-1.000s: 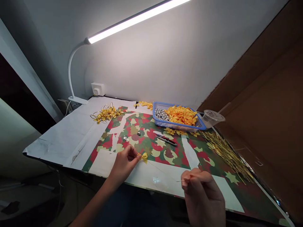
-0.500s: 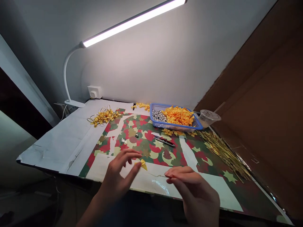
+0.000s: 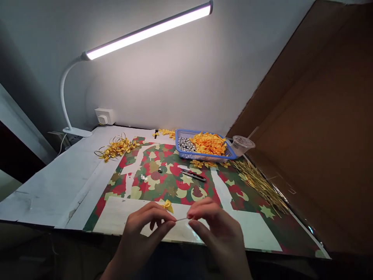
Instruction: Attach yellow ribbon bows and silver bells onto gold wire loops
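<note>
A short stretch of thin cord (image 3: 182,219) runs nearly straight between my two hands, just above the front edge of the table. My left hand (image 3: 147,225) pinches one end of that stretch between thumb and index finger. Its other end goes into the fingertips of my right hand (image 3: 214,221), where thumb and fingers are closed. Right behind my left fingers is a small yellow ribbon bow (image 3: 168,206); whether it lies on the table or hangs from the cord, I cannot tell. The rest of the cord is hidden by my fingers.
A blue basket (image 3: 204,156) holds orange-yellow bows (image 3: 210,144) and silver bells (image 3: 186,144). Thread snips (image 3: 194,175) and one small bell (image 3: 160,170) lie in front. Gold ties (image 3: 259,184) lie right, finished-looking bows with loops (image 3: 119,147) left, beside a lamp (image 3: 65,97). A lidded cup (image 3: 243,144) stands behind.
My left hand has gone from open fingers beside the yellow bow to a pinch on the cord. My right hand has moved closer to it. The whole view has shifted slightly.
</note>
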{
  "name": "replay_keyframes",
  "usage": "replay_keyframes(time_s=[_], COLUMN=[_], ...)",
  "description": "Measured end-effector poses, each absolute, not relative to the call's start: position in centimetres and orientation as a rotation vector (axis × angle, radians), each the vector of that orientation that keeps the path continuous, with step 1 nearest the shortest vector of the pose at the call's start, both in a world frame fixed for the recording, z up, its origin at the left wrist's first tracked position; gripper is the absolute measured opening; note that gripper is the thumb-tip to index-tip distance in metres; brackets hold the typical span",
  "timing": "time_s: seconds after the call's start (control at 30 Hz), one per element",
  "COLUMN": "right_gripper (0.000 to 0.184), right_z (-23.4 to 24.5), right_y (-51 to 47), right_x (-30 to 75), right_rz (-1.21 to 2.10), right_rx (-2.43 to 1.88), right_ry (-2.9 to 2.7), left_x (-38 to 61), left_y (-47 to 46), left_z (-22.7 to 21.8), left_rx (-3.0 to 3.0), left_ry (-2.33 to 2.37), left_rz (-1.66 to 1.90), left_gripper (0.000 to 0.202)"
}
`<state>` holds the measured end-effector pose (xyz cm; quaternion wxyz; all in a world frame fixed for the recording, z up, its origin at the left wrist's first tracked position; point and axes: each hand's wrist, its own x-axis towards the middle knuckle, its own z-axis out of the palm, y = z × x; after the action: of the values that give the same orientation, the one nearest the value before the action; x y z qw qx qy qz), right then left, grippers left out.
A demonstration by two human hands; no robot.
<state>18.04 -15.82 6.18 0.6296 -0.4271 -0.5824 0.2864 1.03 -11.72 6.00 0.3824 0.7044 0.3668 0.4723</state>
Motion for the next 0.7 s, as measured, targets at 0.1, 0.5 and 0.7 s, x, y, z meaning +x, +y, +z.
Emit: replay_keyframes(time_s=[0.1,0.5,0.7], right_gripper=[0.008,0.016,0.014], right_z=[6.4,1.8,2.0], right_y=[-13.4,-1.8,-2.0], right_x=[21.0,28.7,23.8], right_rz=[0.546,0.262,0.373], right_rx=[-1.098,-1.534,-1.355], right_ry=[-1.408,-1.899,-2.023], left_x=[0.2,-0.8,-1.4], left_y=[-11.3,-8.5,-7.9], left_z=[5.5,2.8,1.0], left_rx=[1.653,1.221,1.029], left_ry=[0.991,1.055,1.117], left_rz=[1.294,1.419,1.453], left_gripper=[0.009,0.026,0.03])
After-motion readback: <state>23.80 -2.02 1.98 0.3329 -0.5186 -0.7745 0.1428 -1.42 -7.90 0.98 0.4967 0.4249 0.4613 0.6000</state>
